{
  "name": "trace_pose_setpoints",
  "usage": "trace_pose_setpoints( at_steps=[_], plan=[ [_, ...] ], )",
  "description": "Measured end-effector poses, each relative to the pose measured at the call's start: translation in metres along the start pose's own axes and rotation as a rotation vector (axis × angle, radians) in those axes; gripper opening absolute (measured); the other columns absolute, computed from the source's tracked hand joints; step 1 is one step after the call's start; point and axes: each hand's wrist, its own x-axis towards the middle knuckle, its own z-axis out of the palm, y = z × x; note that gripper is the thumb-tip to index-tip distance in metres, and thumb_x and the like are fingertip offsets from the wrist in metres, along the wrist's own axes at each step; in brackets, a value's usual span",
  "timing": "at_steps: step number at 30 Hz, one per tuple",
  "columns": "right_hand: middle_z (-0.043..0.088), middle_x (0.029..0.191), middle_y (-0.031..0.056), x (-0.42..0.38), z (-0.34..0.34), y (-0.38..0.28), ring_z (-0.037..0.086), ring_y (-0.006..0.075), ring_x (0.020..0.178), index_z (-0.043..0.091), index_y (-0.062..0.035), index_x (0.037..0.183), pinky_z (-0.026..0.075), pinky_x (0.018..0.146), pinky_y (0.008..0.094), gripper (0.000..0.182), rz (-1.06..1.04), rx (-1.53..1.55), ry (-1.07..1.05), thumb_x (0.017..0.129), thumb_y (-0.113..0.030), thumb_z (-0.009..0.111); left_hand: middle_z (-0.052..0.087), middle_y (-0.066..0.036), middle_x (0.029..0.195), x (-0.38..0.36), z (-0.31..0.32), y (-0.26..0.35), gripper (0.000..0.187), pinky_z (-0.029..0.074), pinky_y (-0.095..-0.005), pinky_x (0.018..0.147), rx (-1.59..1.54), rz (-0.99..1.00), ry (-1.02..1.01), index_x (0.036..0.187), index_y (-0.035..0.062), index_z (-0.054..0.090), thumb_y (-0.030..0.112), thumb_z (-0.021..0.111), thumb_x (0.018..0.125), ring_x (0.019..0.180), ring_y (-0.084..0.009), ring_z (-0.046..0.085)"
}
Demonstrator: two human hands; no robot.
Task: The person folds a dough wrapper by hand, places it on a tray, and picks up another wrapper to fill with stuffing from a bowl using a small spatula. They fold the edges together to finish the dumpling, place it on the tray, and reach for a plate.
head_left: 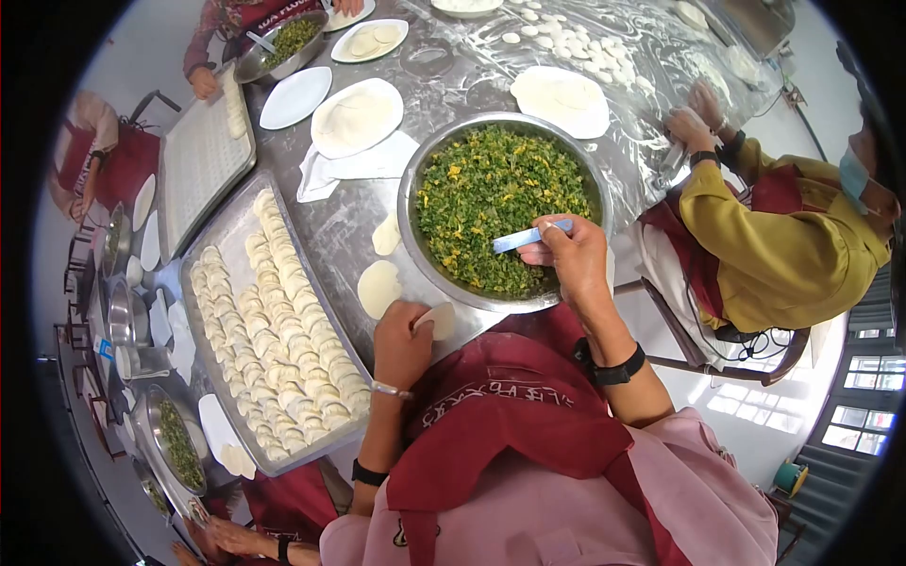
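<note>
My right hand is closed on a pale blue filling spatula, its end over the chopped green and yellow filling. A large steel bowl holds that filling. Left of the bowl's near edge, my left hand grips a round dumpling wrapper; part of the wrapper is hidden by the fingers. Two more flat wrappers lie on the table near that hand, a larger one and a smaller one.
A metal tray with rows of folded dumplings stands at left. Behind the bowl are plates of wrappers and floured dough pieces. A co-worker in a yellow top works at right; other people sit at left.
</note>
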Motion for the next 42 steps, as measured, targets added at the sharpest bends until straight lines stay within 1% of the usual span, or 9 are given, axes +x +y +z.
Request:
trace_pose_setpoints(
  at_steps=[5,6,9,15,21,24,27,33,42],
  plan=[
    [0.067,0.085,0.0186,0.002,0.0,-0.006,0.071,0.0245,0.07,0.059,0.011,0.102,0.061,0.063,0.0304,0.017,0.065,0.025,-0.017,0.094,-0.003,0.052,0.069,-0.009,0.097,-0.01,-0.031,0.01,0.022,0.052,-0.0316,0.069,-0.938,-0.359,-0.119,0.11,-0.0022,0.062,0.004,0.056,0.09,0.081,-0.0156,0.066],
    [0.067,0.085,0.0192,0.004,0.0,-0.006,0.071,0.0248,0.071,0.059,0.011,0.102,0.061,0.063,0.0305,0.017,0.079,0.038,-0.021,0.094,-0.002,0.052,0.068,-0.014,0.103,-0.01,-0.032,0.017,0.027,0.056,-0.0344,0.08,-1.2,-0.325,-0.088,0.116,-0.0054,0.056,0.006,0.056,0.092,0.092,-0.0231,0.068],
    [0.067,0.085,0.0204,0.007,0.002,-0.005,0.072,0.026,0.072,0.058,0.0108,0.103,0.062,0.063,0.0299,0.017,0.119,0.04,-0.044,0.094,-0.002,0.053,0.065,-0.017,0.111,-0.009,-0.043,0.032,0.033,0.056,-0.0407,0.088,-1.386,-0.328,-0.113,0.122,-0.0051,0.051,0.009,0.057,0.093,0.1,-0.0292,0.067],
    [0.067,0.087,0.0238,0.011,0.001,-0.004,0.071,0.0267,0.069,0.055,0.0153,0.105,0.062,0.061,0.0293,0.019,0.176,0.145,-0.041,0.094,-0.001,0.052,0.06,-0.021,0.122,-0.005,-0.04,0.034,0.041,0.054,-0.043,0.095,-1.358,-0.299,-0.06,0.131,-0.0042,0.044,0.012,0.056,0.095,0.111,-0.0325,0.062],
    [0.065,0.089,0.0273,0.01,-0.005,-0.008,0.072,0.03,0.075,0.051,0.0175,0.11,0.062,0.065,0.0287,0.024,0.198,0.256,-0.058,0.095,-0.001,0.048,0.056,-0.021,0.129,0.003,-0.041,0.041,0.045,0.045,-0.0437,0.106,-1.491,-0.264,-0.099,0.134,-0.0074,0.04,0.002,0.051,0.092,0.121,-0.0322,0.056],
    [0.065,0.09,0.0287,0.009,-0.008,-0.011,0.071,0.0313,0.077,0.05,0.0184,0.112,0.062,0.066,0.0288,0.026,0.203,0.289,-0.064,0.096,-0.002,0.047,0.053,-0.021,0.132,0.008,-0.042,0.052,0.046,0.045,-0.0435,0.106,-1.454,-0.216,-0.075,0.135,-0.0075,0.04,-0.002,0.047,0.089,0.123,-0.0324,0.054],
    [0.064,0.09,0.0292,0.007,-0.01,-0.013,0.071,0.0312,0.076,0.05,0.0186,0.113,0.062,0.066,0.0287,0.027,0.185,0.315,-0.05,0.096,-0.002,0.046,0.053,-0.022,0.133,0.016,-0.036,0.056,0.041,0.044,-0.0456,0.107,-1.49,-0.168,-0.059,0.134,-0.0069,0.042,0.003,0.049,0.094,0.125,-0.0343,0.053],
    [0.064,0.09,0.0287,0.002,-0.012,-0.019,0.071,0.0304,0.074,0.05,0.0182,0.111,0.063,0.066,0.0285,0.026,0.142,0.249,-0.012,0.096,-0.002,0.047,0.056,-0.022,0.128,0.025,-0.025,0.058,0.037,0.047,-0.0448,0.104,-1.541,-0.234,-0.056,0.131,-0.0072,0.045,0.013,0.047,0.101,0.121,-0.0331,0.056],
    [0.064,0.09,0.0285,0.001,-0.014,-0.023,0.071,0.0315,0.075,0.049,0.0186,0.112,0.063,0.066,0.0294,0.026,0.175,0.285,-0.021,0.094,-0.001,0.047,0.057,-0.022,0.127,0.023,-0.025,0.054,0.036,0.049,-0.045,0.101,-1.503,-0.285,0.02,0.131,-0.0065,0.044,0.014,0.046,0.101,0.118,-0.0346,0.058]
  ],
)
